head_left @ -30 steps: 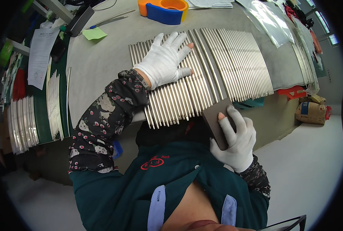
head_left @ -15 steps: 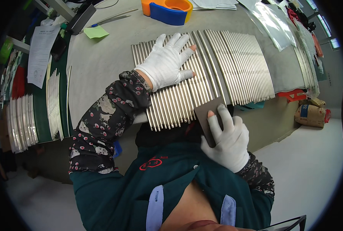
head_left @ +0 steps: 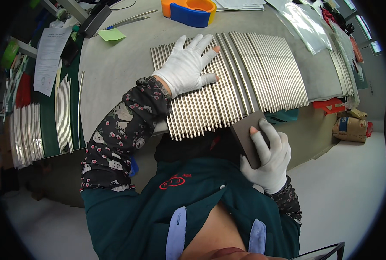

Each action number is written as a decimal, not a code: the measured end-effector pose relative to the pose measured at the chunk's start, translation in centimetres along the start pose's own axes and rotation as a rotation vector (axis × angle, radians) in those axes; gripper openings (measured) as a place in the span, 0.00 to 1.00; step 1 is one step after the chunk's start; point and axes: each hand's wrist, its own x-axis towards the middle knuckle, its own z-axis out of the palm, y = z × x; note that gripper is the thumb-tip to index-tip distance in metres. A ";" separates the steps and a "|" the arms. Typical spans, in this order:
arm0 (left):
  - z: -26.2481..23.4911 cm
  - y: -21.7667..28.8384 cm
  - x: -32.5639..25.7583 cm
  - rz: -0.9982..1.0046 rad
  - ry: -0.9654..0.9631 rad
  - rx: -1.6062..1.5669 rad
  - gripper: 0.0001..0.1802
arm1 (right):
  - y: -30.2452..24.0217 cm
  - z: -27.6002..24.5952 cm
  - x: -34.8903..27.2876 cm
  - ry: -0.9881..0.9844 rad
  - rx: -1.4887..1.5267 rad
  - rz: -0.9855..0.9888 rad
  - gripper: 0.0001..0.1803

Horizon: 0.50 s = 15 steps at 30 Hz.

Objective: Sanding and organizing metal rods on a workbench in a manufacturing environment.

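A row of shiny metal rods (head_left: 201, 111) lies side by side on the grey table, their near ends sticking out past the front edge. My left hand (head_left: 188, 67), in a white glove with bare thumb and forefinger tips, rests spread on top of these rods. In my right hand (head_left: 269, 156), gloved the same way, is a flat dark grey-brown block (head_left: 246, 132), like a sanding block. Its upper edge is close to the rod ends; whether it touches them I cannot tell. Just right of the row lie a few spaced rods, then a second tight group of rods (head_left: 275, 71).
At the back stand an orange and blue tape dispenser (head_left: 189, 12), a green sticky note (head_left: 112, 35) and thin pointed tools. Clear plastic bags (head_left: 303, 28) lie at the back right. More rods (head_left: 64, 115) are at the left. A red bin (head_left: 328, 106) and a sack (head_left: 350, 129) are right.
My right hand has moved a little to the right with the block, along the rod ends. My left hand stays spread on the rods.
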 end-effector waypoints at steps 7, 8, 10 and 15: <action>-0.2 -0.3 -0.5 -0.017 -0.041 0.022 0.41 | 0.3 0.5 -0.3 -0.048 0.028 0.003 0.36; -0.2 -0.4 -0.6 -0.021 -0.044 0.032 0.41 | 0.3 0.6 -0.3 -0.054 0.029 0.003 0.36; -0.3 -0.6 -0.8 -0.023 -0.054 0.031 0.41 | 0.4 0.8 -0.1 -0.059 0.033 0.002 0.36; -0.3 -0.5 -0.8 -0.026 -0.069 0.033 0.42 | 0.5 1.2 0.1 -0.059 0.045 -0.026 0.37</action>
